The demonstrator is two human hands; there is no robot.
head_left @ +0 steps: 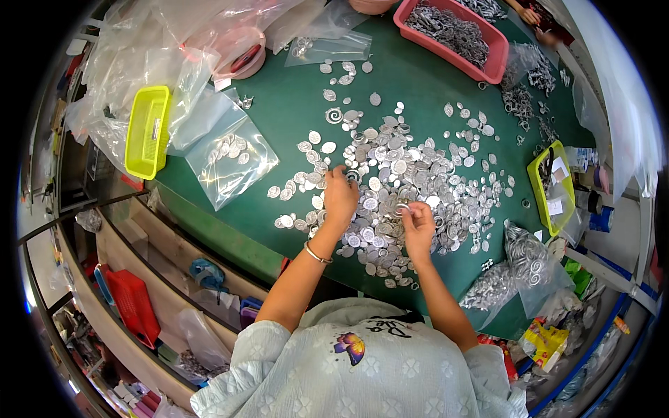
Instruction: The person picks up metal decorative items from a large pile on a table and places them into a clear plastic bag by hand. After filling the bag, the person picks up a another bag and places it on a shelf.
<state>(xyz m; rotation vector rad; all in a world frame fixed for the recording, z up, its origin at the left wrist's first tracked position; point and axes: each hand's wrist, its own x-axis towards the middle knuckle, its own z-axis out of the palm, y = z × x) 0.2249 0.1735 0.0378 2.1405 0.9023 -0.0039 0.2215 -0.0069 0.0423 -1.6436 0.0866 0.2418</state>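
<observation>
A large heap of flat silver oval medals (398, 166) is spread over the green tabletop (279, 104) in front of me. My left hand (340, 198) is at the heap's left side, fingers curled down among the medals. A round silver piece (353, 175) shows beside its fingertips; what the fingers hold is hidden. Close by on the right, my right hand (419, 226) pinches a small silver ring-shaped piece (402, 207) between thumb and fingers, just over the heap. A clear plastic bag (233, 167) with several medals in it lies to the left.
Yellow-green baskets stand left (148, 132) and right (550, 188). A pink tray (453, 35) of metal clasps sits at the far right, near another person's hand (529, 15). Filled clear bags (526, 258) lie near right. A pink bowl (240, 56) and plastic sheeting occupy the far left.
</observation>
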